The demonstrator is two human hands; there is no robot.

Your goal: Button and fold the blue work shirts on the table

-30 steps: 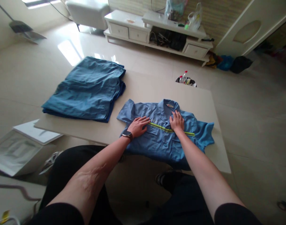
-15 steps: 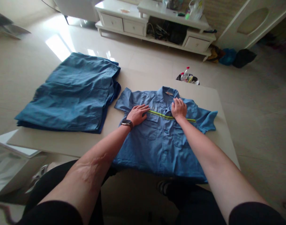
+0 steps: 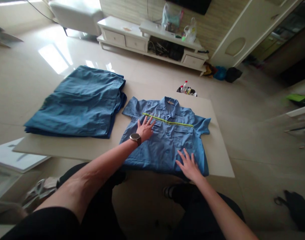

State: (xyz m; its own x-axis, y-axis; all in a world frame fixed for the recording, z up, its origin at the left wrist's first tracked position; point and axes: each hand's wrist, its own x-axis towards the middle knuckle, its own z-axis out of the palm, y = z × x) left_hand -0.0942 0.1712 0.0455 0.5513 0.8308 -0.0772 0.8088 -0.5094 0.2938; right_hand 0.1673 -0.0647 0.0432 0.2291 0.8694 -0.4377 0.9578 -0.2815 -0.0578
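Observation:
A blue short-sleeved work shirt [image 3: 152, 146] lies front side up on the pale table [image 3: 217, 160], its collar pointing away from me. A yellow-green stripe [image 3: 167, 122] crosses its chest. My left hand [image 3: 145, 129], with a watch [image 3: 135, 137] on the wrist, rests with spread fingers by the chest pocket on the shirt's left side in view. Over the lower right part of the shirt is my right hand [image 3: 189, 164], fingers apart and holding nothing; whether it touches the cloth I cannot tell. The shirt's lower edge reaches the table's near edge.
To the left, a stack of folded blue garments [image 3: 77, 103] lies on the table. Beyond the far edge stands a bin with bottles [image 3: 184, 88]. A white low cabinet [image 3: 134, 41] lines the wall, with bags [image 3: 220, 72] beside it. A white box [image 3: 19, 155] is at lower left.
My right hand has let go near the collar and come down toward the shirt's lower edge, its fingers now spread. My left hand stays near the chest pocket. The view has shifted.

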